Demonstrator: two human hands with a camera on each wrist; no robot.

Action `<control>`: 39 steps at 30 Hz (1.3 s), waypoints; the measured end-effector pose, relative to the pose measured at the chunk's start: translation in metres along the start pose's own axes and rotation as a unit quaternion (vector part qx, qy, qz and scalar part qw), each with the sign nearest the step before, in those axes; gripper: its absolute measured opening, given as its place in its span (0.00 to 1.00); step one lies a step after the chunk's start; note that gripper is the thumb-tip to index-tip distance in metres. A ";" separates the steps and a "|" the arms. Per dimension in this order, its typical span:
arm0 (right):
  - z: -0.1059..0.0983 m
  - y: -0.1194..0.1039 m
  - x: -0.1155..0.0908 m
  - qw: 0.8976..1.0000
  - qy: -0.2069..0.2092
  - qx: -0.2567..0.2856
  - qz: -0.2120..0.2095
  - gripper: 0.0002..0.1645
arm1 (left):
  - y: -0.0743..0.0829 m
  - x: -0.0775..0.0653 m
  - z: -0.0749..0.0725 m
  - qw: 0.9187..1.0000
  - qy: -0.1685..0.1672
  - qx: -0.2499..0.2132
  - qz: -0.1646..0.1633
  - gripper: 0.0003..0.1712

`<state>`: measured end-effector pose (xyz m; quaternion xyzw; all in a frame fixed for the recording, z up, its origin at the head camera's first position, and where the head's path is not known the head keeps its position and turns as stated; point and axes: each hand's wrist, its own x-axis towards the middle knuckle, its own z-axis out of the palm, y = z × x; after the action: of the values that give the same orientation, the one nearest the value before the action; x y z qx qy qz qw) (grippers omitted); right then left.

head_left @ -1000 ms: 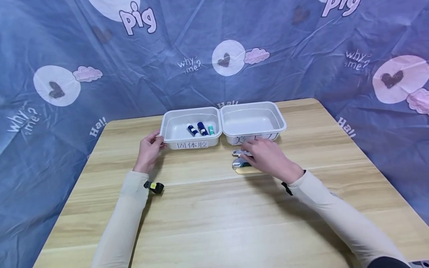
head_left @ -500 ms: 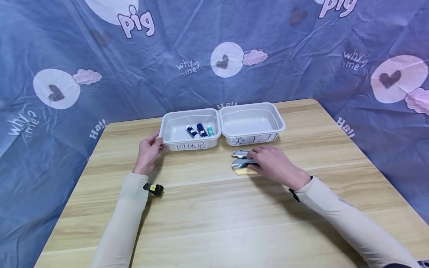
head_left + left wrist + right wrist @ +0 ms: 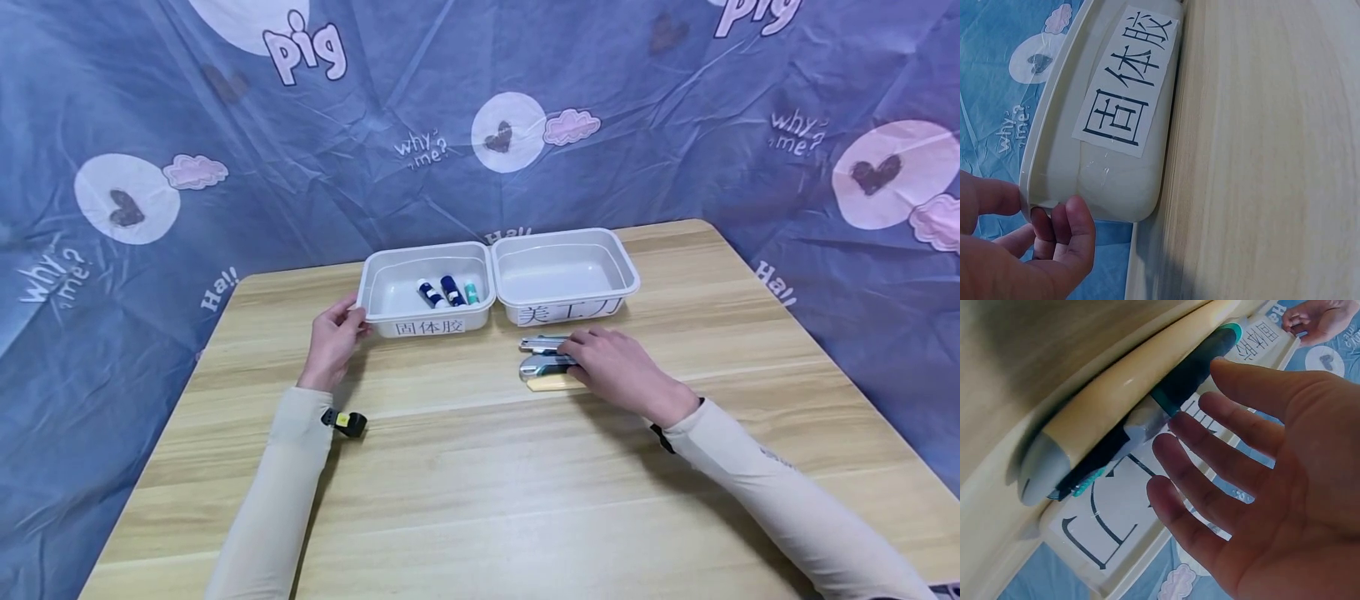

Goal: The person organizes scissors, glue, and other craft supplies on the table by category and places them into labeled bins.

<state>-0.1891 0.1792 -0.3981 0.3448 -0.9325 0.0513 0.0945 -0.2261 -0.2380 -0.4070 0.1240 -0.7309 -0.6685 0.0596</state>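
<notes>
Single, tidy grip

The left hand (image 3: 333,343) pinches the left tub (image 3: 420,316); the right hand (image 3: 618,371), fingers loosely spread, is at the knives (image 3: 537,366), in front of the right tub (image 3: 558,281). Best pinch one mid-body, leaving its neighbours undisturbed.

Wrinkled blue printed cloth (image 3: 450,193) behind, pale wood-grain table (image 3: 480,475), rounded corners

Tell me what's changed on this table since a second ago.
The right hand has drawn back from the right bin and shifted rightward, uncovering its label and more of the utility knives. Unchanged: the left hand holds the left bin, the glue sticks lie inside.
</notes>
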 end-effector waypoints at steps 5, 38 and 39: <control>0.001 0.001 -0.001 1.000 -0.005 -0.003 -0.008 0.14 | 0.000 0.000 -0.001 1.000 0.000 0.004 0.000 0.25; 0.005 0.003 0.002 0.998 -0.041 0.046 0.013 0.15 | 0.000 -0.002 0.000 1.000 0.001 -0.015 0.001 0.25; 0.005 0.003 0.002 0.998 -0.038 0.046 0.013 0.15 | 0.000 -0.002 0.000 1.000 0.001 -0.014 0.002 0.25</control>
<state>-0.1931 0.1793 -0.4024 0.3381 -0.9366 0.0821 0.0422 -0.2242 -0.2373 -0.4066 0.1228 -0.7215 -0.6785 0.0632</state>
